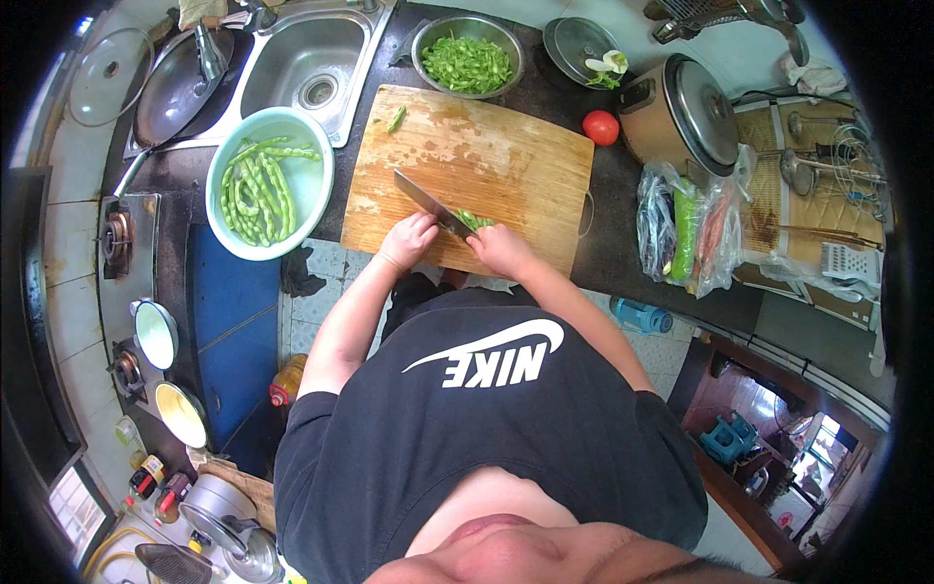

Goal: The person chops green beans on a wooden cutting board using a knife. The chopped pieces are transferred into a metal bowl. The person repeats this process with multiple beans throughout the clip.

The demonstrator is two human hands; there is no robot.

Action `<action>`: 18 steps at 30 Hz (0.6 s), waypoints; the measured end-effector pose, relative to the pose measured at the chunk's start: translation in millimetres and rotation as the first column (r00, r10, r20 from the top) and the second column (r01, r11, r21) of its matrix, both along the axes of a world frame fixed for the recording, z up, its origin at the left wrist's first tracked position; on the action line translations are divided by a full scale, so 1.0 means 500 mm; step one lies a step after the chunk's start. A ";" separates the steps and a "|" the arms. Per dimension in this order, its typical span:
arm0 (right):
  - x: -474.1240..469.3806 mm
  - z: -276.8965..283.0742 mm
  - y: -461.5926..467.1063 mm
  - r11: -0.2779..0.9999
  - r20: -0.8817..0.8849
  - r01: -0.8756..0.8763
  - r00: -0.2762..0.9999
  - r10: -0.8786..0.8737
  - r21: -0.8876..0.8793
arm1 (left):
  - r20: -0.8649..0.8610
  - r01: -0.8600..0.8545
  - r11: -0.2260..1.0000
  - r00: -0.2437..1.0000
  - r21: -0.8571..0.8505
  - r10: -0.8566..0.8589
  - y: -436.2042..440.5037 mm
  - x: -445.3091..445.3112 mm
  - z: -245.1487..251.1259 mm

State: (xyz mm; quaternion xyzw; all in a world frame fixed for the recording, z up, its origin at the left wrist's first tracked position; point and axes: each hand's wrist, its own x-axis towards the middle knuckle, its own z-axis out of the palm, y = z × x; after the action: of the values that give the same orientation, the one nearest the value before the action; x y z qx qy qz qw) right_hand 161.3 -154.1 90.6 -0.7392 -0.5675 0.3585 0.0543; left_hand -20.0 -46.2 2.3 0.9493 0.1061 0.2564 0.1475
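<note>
My right hand (501, 252) grips the handle of a kitchen knife (430, 201) near the front edge of a wooden cutting board (467, 139). The blade slants up and to the left, its tip over the board. Close against the blade's left side is my left hand (410, 238), fingers bent; whether anything lies under them is hidden. Cut green bean pieces (474, 219) lie just right of the blade. A few more bits (397, 119) sit at the board's far left. Whole green beans (257, 193) rest in a pale green basin (315, 212) to the left.
Behind the board stands a steel bowl (519, 64) of cut beans. A tomato (600, 128) and a large lidded cooker (660, 109) are at the right, with bagged vegetables (684, 230) nearer. The sink (303, 51) and a wok (179, 95) are at the back left.
</note>
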 end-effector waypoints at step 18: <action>0.015 -0.019 0.004 0.956 -0.200 0.253 0.954 -0.222 0.148 | -0.032 0.034 0.998 0.999 -0.055 -0.036 -0.002 -0.003 -0.021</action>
State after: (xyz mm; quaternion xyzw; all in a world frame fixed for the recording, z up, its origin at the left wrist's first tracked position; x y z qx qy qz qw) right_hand 169.0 -152.3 80.9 -0.7589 -0.4958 0.3649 0.2123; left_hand -21.6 -47.1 -8.3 0.9508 0.0989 0.2352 0.1759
